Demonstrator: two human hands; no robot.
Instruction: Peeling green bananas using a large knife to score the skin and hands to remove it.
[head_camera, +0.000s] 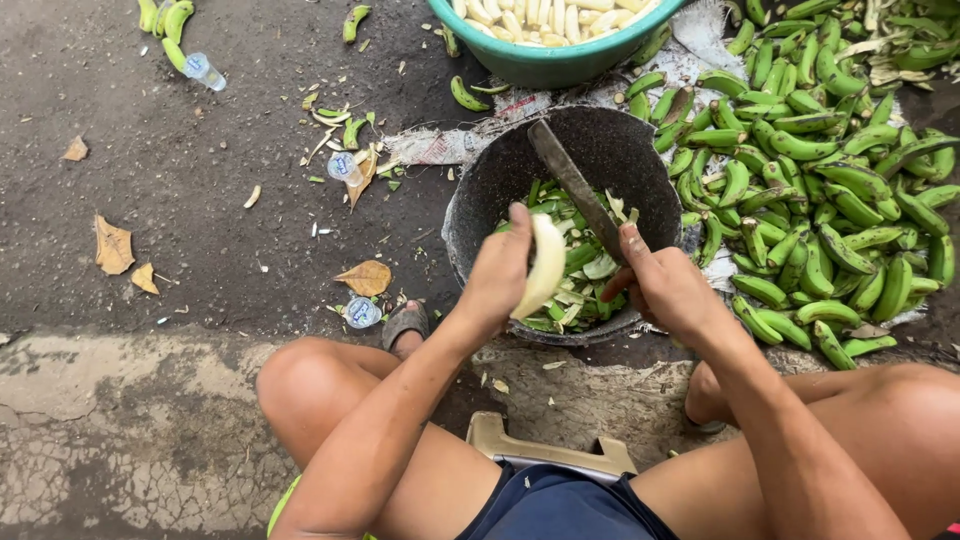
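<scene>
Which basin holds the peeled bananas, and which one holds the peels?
The green basin at the top holds the pale peeled bananas. The dark basin under the hands holds green peels.

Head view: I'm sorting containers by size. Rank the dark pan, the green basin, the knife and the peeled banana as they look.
1. Dark pan.
2. Green basin: cut off by the frame, so possibly bigger.
3. Knife.
4. Peeled banana, in the left hand.
</scene>
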